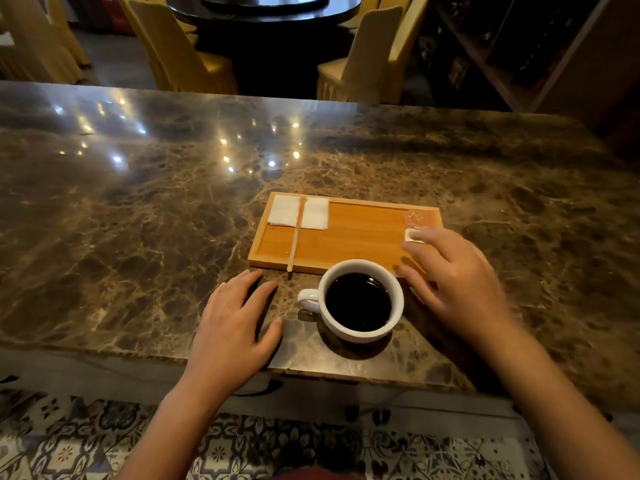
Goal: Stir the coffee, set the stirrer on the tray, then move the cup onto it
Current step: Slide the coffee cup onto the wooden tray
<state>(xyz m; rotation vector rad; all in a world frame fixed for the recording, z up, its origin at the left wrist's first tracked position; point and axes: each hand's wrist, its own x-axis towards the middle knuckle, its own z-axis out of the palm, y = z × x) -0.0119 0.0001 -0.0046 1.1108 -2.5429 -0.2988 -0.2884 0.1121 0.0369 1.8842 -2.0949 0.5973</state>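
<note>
A white cup full of black coffee stands on the marble table just in front of the wooden tray, its handle pointing left. A thin wooden stirrer lies across the tray's left part, over a white napkin, its near end sticking out past the tray's front rim. My left hand rests flat on the table left of the cup, fingers apart, holding nothing. My right hand hovers right of the cup over the tray's near right corner, fingers spread and blurred, empty.
An orange sachet and a small white packet lie at the tray's right end. The marble table's near edge runs just below my wrists. Covered chairs and a dark round table stand beyond the far edge.
</note>
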